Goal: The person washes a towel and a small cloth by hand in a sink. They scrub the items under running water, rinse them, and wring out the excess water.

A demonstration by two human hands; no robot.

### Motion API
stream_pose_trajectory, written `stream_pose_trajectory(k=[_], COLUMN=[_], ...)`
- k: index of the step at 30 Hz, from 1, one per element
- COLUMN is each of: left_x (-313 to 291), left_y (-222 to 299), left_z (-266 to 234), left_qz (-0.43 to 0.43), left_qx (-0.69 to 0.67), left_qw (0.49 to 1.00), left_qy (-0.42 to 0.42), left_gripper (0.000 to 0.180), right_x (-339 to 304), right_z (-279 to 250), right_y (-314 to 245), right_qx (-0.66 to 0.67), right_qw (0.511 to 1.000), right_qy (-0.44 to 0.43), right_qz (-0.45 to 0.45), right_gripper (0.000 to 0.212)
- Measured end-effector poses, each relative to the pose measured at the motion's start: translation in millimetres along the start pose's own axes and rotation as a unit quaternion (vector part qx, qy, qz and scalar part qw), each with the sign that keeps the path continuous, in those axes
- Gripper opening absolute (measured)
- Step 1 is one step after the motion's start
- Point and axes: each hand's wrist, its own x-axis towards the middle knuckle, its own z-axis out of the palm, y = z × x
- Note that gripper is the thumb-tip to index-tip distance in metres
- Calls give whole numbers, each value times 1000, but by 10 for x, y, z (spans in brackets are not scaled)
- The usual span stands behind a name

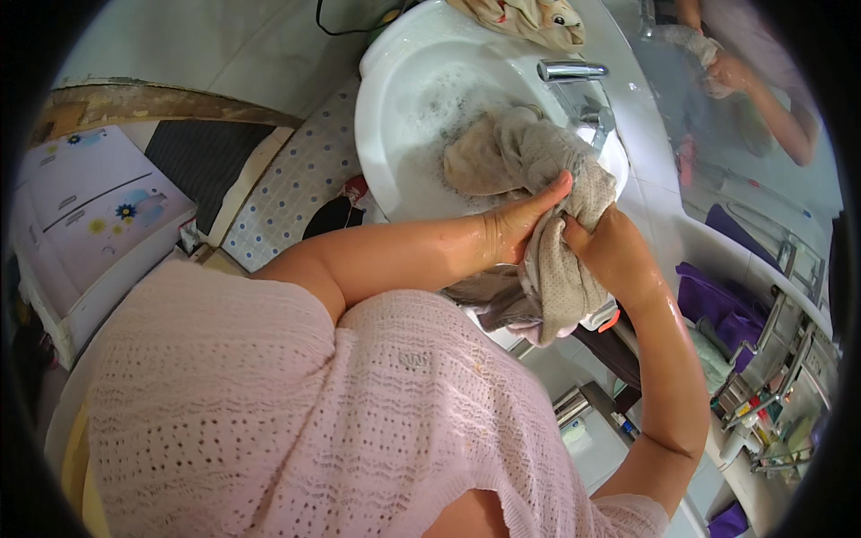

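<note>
at far left stands a white drawer cabinet (112,220) with flower decals, then a pale floor with blue dots (309,170), and in front of both the person's pale pink openwork top (242,394). next comes the white sink (381,117), holding water with patches of suds (444,103). over it the left hand (527,222) grasps a grey-beige cloth (587,184), the thumb lying along it and the other fingers hidden. one part of the cloth slumps into the sink; another hangs below the hands, near the person's top. a patterned cream cloth (529,20) lies on the sink's far edge, above the chrome faucet (574,72). the right hand (617,251) has its fingers clenched around the same grey-beige cloth. at far right are a mirror (668,81) reflecting the hands and, below it, purple cloths (717,300) beside a metal rack (782,368).
</note>
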Motion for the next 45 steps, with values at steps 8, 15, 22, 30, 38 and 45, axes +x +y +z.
stream_pose_trajectory(k=[8,15,22,30,38,45], left_x=[-35,174,-95,10,367,612], left_y=[-235,-330,-378,-294,-294,-367], left_z=[499,777,595,285,403,196], left_qz=[-12,-84,-165,-176,-22,25], left_qx=[64,104,211,318,574,708], left_qw=[996,978,963,931,818,698], left_qy=[-63,-162,-42,-19,29,-105], left_gripper=[57,54,50,47,33,24], right_x=[-775,-834,-541,-38,144,398], right_z=[-334,761,1180,260,-397,-172], right_y=[-96,1090,655,815,332,165], right_qx=[-101,836,900,739,220,65], right_qw=[983,503,417,663,974,990], right_qy=[125,210,125,114,-11,-56], right_qz=[-91,-55,-36,-34,-52,-111], right_gripper=[52,58,54,50,49,48])
